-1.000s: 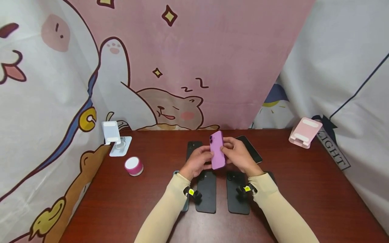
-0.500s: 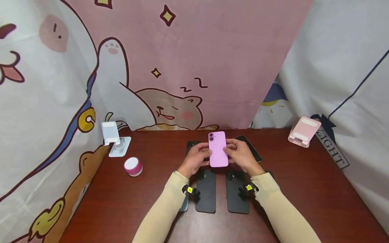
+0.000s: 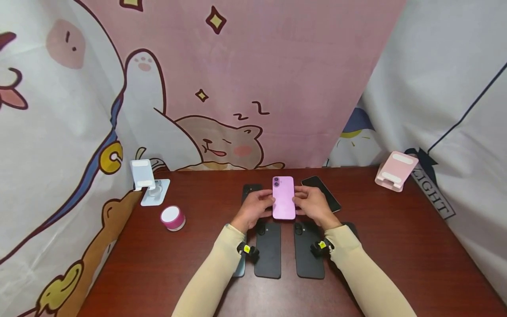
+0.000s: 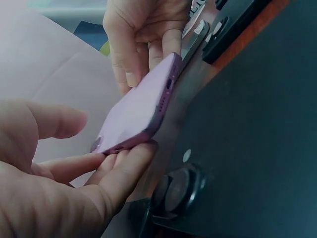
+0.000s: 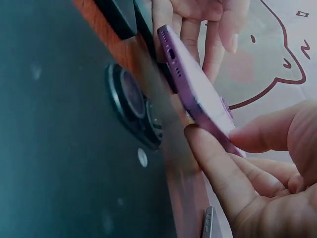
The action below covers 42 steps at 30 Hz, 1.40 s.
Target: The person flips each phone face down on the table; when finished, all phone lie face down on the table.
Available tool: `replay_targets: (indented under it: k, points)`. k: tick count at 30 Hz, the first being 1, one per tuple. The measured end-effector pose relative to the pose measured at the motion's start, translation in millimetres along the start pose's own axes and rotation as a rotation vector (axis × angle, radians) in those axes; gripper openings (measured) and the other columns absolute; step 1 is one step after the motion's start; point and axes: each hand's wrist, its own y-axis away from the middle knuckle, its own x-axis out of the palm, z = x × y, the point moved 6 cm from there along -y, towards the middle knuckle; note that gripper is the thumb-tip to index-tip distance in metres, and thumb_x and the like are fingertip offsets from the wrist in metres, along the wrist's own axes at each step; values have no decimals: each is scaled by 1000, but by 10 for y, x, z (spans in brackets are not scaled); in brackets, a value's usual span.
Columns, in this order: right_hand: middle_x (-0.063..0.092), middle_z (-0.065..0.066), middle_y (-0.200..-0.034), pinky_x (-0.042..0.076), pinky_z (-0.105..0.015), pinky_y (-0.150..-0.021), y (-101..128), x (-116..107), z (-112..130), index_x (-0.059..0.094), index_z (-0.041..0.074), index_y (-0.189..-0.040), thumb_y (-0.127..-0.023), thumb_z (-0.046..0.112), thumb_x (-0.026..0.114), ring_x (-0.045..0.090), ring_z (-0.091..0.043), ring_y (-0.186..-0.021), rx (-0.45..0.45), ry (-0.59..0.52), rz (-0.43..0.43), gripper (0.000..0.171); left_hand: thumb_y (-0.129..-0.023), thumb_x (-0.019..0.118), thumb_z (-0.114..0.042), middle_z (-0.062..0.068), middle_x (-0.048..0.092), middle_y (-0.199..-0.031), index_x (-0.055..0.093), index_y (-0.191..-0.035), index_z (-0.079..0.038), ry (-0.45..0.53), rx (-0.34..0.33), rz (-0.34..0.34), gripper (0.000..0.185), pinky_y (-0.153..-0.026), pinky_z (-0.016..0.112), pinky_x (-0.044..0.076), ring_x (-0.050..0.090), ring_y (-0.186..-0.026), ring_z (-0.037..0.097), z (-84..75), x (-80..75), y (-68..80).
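Over the table, hands hide the purple phone's edges.

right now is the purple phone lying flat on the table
No, both the left hand and the right hand hold the purple phone by its edges above the table.

Both hands meet mid-air, fingers curled, forearms angled inward.

Purple phone was edge-on to the head camera a second ago; it has turned back-face up, camera lenses at top left. Left hand and right hand have lowered it slightly, closer over the black phones.
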Motion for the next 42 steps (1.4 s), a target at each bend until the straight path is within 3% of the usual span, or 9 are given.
replay_targets:
  k: [11,29,37,42]
  points:
    - [69,-27,-135,66,-42,-76,-20,-32,-73,58,-4,-146,-99,8,71,74,-38,-115,10,95,-63,50,-103,65,-10,26,63,-139,51,-150,7,-41,10,41,51,-103,55,56,67,-120,30,30,84,-2]
    - [68,-30,-134,65,-43,-80,41,-25,-54,55,-7,-148,-102,15,68,73,-41,-116,-18,98,-30,52,-104,64,-20,28,59,-147,41,-156,8,-190,18,57,63,-109,54,53,64,-131,37,-48,154,54]
    - [71,-26,-131,64,-42,-88,53,-151,-7,59,-5,-145,-103,19,69,75,-35,-113,-53,131,-48,49,-103,66,-26,24,64,-139,49,-152,6,-309,74,-3,61,-101,47,58,67,-119,33,-176,197,65]
    - [74,-23,-127,65,-33,-81,52,-313,44,65,-1,-140,-102,25,70,77,-34,-103,-117,217,-92,47,-102,67,-26,19,67,-135,52,-151,2,-287,95,13,58,-95,44,60,67,-118,33,-205,363,-4]
